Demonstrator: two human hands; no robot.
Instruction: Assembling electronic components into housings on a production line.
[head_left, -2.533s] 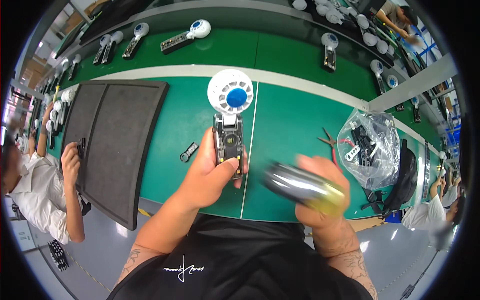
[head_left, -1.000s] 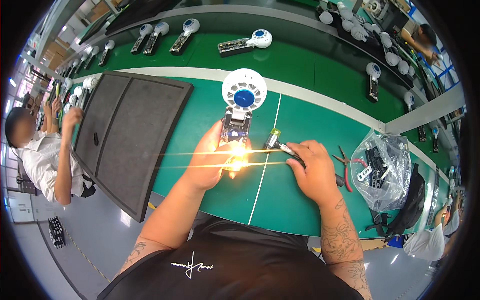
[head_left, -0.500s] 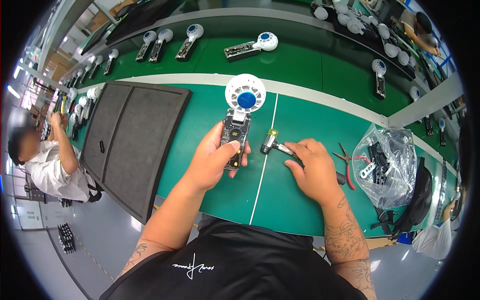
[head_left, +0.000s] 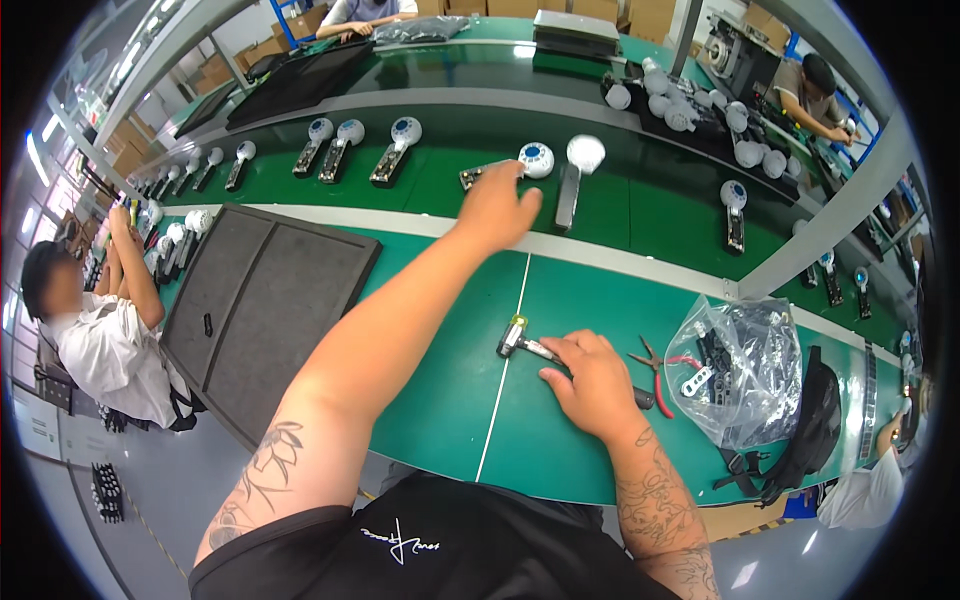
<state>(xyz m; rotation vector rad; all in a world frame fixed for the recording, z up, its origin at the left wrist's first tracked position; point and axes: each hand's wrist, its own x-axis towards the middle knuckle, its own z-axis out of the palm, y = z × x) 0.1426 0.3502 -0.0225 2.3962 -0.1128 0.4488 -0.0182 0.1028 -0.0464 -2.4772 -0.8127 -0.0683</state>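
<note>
My left hand reaches across to the dark green belt. Its fingers lie over the handle of a handheld fan with a white round head and exposed circuitry; the thumb stands apart. Just right of it is another fan, white back upward, its outline slightly blurred. My right hand is curled over the handle of a small mallet on the green table, index finger along the shaft. The mallet head has a yellow-green face and a dark one. Red-handled pliers lie beside this hand.
A dark framed panel lies left. To the right are a clear bag of black and white parts and a black pouch. More fans line the belt. A metal post rises at right. Co-workers sit around.
My left hand has carried its fan forward to the belt, let go of it, and moved over the neighbouring fan. My right hand stays at the mallet. The view has tilted upward.
</note>
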